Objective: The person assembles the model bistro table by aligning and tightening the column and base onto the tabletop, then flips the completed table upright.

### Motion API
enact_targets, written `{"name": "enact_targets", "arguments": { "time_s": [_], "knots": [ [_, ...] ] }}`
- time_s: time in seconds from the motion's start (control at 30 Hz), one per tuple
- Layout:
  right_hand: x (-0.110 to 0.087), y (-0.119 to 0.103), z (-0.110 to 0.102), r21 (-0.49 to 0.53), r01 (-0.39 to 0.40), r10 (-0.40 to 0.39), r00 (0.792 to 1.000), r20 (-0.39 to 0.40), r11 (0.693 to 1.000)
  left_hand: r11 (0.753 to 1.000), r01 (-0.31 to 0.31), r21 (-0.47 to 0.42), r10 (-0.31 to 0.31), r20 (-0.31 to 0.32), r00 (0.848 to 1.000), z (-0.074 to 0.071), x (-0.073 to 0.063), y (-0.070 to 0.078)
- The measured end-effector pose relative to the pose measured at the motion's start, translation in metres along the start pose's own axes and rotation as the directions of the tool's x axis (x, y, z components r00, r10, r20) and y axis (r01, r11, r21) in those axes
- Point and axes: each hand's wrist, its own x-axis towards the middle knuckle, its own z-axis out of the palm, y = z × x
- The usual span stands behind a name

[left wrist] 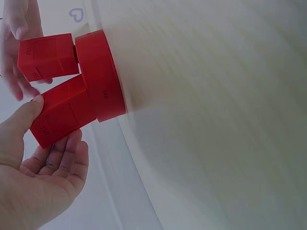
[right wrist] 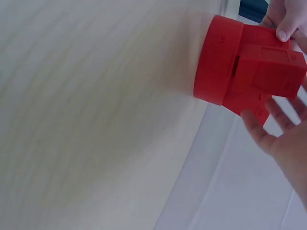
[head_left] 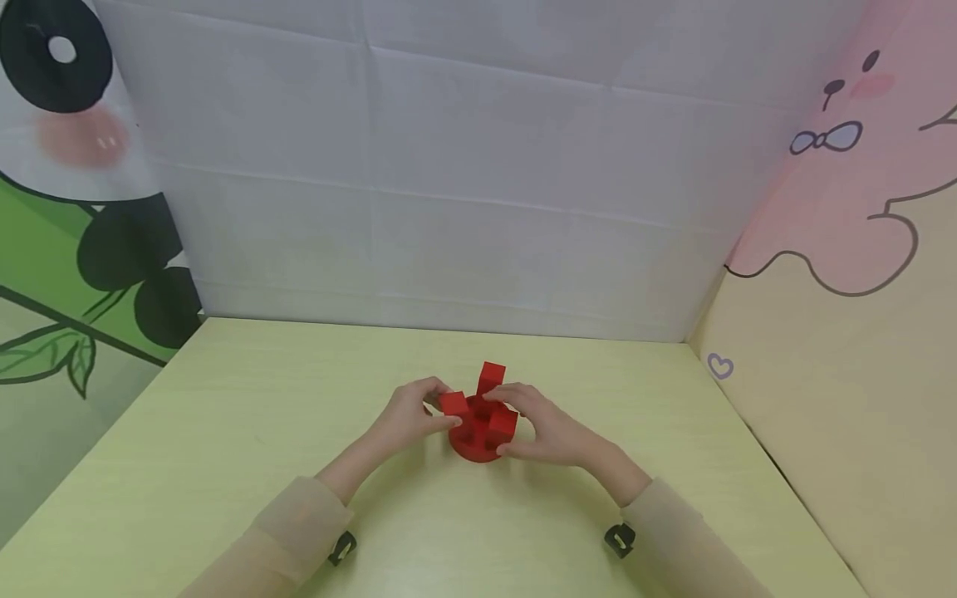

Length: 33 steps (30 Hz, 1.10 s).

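Observation:
A round red base (head_left: 474, 453) stands on the table with three red blocks rising from it. My left hand (head_left: 407, 419) holds the left block (head_left: 453, 404) between thumb and fingers; in the left wrist view this block (left wrist: 64, 112) tilts outward from the base. Around the right-hand block (head_left: 503, 425) my right hand (head_left: 549, 430) is spread, its fingers loosely extended. In the right wrist view the thumb (right wrist: 256, 129) reaches beside the blocks; whether it touches is hard to tell. The back block (head_left: 491, 375) leans at the far side.
The pale yellow table (head_left: 299, 374) ends at a white cloth backdrop (head_left: 478, 208). Cartoon-printed panels flank it at the left (head_left: 120, 249) and right (head_left: 830, 374). Both sleeves have a small black clip (head_left: 620, 540) beneath them.

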Motion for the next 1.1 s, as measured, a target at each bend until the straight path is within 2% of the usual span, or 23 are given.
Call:
{"name": "enact_targets", "arguments": {
  "time_s": [0.13,0.27,0.43,0.6,0.73,0.9,1.1],
  "knots": [
    [-0.002,0.001,-0.007,-0.026,0.124,-0.122,0.991,0.061,0.992,1.0,-0.001,-0.002,0.001,0.001,1.0,-0.001,-0.001,0.001],
    [-0.003,0.005,-0.01,-0.065,0.2,-0.195,0.978,0.08,0.978,1.0,-0.004,-0.004,0.004,0.001,1.0,-0.001,0.0,0.001],
    [-0.001,0.006,-0.009,-0.085,0.228,-0.224,0.973,0.063,0.97,1.0,-0.002,-0.003,0.002,0.0,1.0,0.0,0.0,0.001],
    [-0.001,0.006,-0.007,-0.113,0.221,-0.217,0.975,0.041,0.969,1.0,-0.003,-0.005,0.003,-0.001,1.0,0.0,0.0,0.0],
    [0.001,0.005,-0.005,-0.13,0.169,-0.168,0.986,0.02,0.977,1.0,-0.008,-0.004,0.008,-0.004,1.0,0.0,0.0,0.001],
    [0.005,0.0,0.0,-0.142,0.027,-0.032,0.999,-0.035,0.99,1.0,-0.015,-0.005,0.015,-0.006,1.0,-0.001,0.0,0.001],
    [0.013,-0.006,0.009,-0.166,-0.123,0.101,0.986,-0.133,0.978,1.0,-0.003,-0.008,0.003,0.0,1.0,-0.001,-0.001,0.002]
  ]
}}
